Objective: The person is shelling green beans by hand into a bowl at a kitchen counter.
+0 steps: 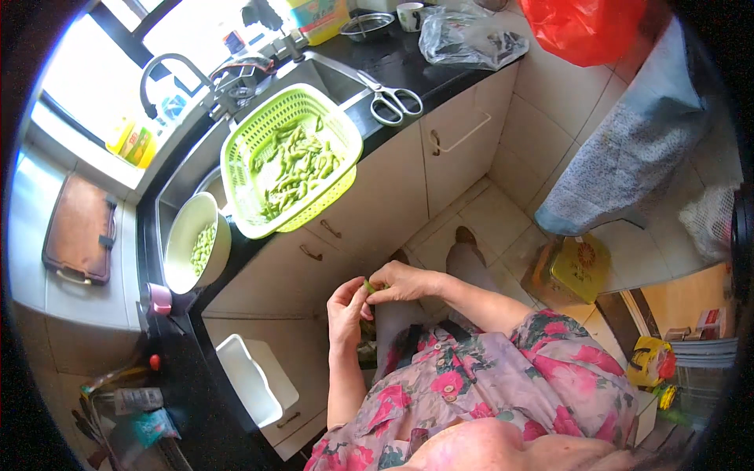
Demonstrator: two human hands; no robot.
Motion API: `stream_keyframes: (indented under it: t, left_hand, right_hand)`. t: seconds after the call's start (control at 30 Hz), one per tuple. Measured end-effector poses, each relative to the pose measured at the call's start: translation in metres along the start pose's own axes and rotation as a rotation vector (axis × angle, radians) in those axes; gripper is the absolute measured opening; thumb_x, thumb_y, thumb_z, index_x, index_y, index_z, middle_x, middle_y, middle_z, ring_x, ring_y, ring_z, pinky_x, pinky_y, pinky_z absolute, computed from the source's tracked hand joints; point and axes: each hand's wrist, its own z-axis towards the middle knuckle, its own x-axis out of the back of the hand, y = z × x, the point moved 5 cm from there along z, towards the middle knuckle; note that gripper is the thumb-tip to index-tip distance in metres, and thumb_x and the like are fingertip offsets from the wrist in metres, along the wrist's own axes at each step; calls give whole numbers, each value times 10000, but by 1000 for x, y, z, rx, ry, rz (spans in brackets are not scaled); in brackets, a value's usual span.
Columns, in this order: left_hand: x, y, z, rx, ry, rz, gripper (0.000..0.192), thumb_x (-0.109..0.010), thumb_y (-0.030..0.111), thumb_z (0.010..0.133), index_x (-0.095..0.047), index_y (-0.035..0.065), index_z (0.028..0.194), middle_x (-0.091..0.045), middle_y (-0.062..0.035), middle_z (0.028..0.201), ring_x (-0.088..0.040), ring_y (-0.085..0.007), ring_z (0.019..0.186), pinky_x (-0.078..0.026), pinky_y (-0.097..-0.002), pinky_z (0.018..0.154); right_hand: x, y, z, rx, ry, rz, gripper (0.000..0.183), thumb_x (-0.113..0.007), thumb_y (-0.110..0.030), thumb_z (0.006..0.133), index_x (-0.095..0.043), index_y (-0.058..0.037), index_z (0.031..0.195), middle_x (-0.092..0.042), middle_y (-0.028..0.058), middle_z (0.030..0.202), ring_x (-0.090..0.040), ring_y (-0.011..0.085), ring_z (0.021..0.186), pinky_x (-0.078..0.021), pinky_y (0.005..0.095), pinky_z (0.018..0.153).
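My left hand point(347, 309) and my right hand point(400, 281) meet in front of my body, below the counter's edge. Pinched between their fingertips is a green soybean pod point(369, 287), mostly covered by the fingers. Ahead of them, a light green plastic colander basket point(234, 159) rests at the sink's edge with many pods point(297, 159) inside. To its left, a pale bowl point(179, 259) holds shelled green beans point(204, 249) and tilts in the view. Something green shows under my left hand, too hidden to name.
Kitchen scissors point(393, 105) lie on the black counter point(406, 50) right of the basket. A faucet point(171, 57) stands over the sink. A pink cup point(158, 298) sits near the bowl. Below, a white open bin point(250, 380) hangs at the cabinet. A yellow tin point(580, 268) is on the floor.
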Motion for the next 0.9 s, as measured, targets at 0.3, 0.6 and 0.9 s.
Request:
stream_keyframes:
  t: [0.3,0.6,0.9]
  left_hand:
    - [0,-12,1,118,-133,-261,265,-594,172,900,-607,-4,1097,-587,-14,678,-476,-63,497,-411,-211,443]
    - [4,-14,-1,39,-123,-295,256,-564,169,916,-603,1,1106,-570,-21,659,-489,-72,497,-413,-209,443]
    - [2,-8,-3,-9,-103,-340,240,-567,147,909,-612,-3,1091,-569,-33,682,-475,-73,504,-405,-210,447]
  right_hand:
    - [-9,-11,-4,101,-81,382,307,-614,-271,857,-646,25,929,-684,73,817,-596,121,749,-466,296,731]
    - [-24,-4,2,102,-72,586,330,-564,-305,908,-641,10,846,-616,-1,723,-532,80,671,-443,254,656]
    - [-27,-2,-1,-67,-98,705,343,-477,-334,954,-568,-85,736,-438,-58,567,-327,41,444,-255,209,390]
